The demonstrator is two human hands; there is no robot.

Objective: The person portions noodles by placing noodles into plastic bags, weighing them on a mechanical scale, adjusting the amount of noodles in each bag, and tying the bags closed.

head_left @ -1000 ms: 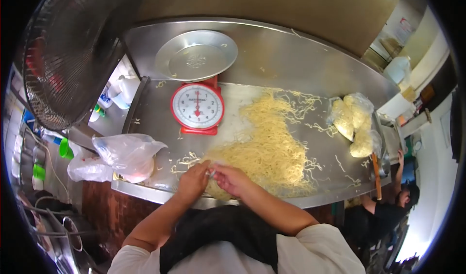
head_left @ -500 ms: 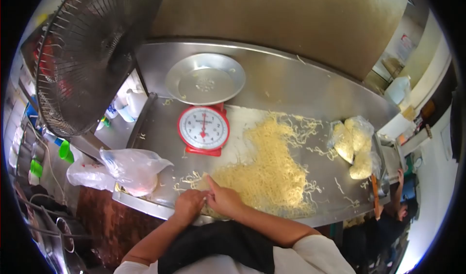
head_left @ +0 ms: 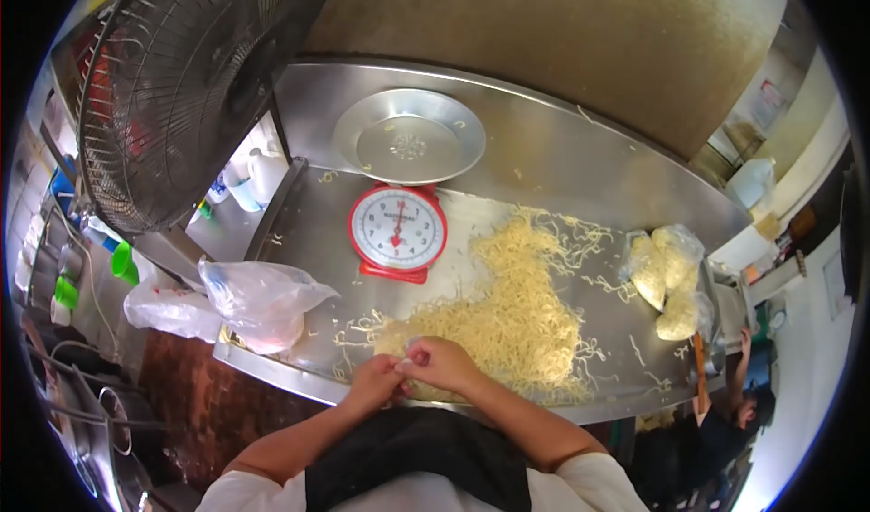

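Right forefinger, which had been held out straight half a second before, was bent in again, and the right hand [head_left: 437,365] had turned so that its fingertips met close against the left hand [head_left: 374,382]. Fingers on both hands were drawn in tight at the front of the brushed-steel worktop [head_left: 308,240], but from where I stood I could not tell whether they pinched anything; only a small pale patch showed between them. Just beyond the knuckles lay the broad, loose heap of yellow noodles [head_left: 521,331], spread across the steel between the red dial scale with a round white face [head_left: 399,229] and the knotted-looking clear plastic bags of noodles [head_left: 675,254]. A shallow round metal pan [head_left: 410,140] sat on the scale, with a few pale scraps in it that could have thrown off a weighing slightly. My bigger worry was the near edge: the heap reached almost to it, beside the right forearm, so one sweep of the elbow could have dragged strands onto the floor. The crumpled translucent white plastic bag [head_left: 263,304] overhung the worktop's left corner, and a knock, or a draught from the black wire-caged fan [head_left: 195,86], could have sent it over.
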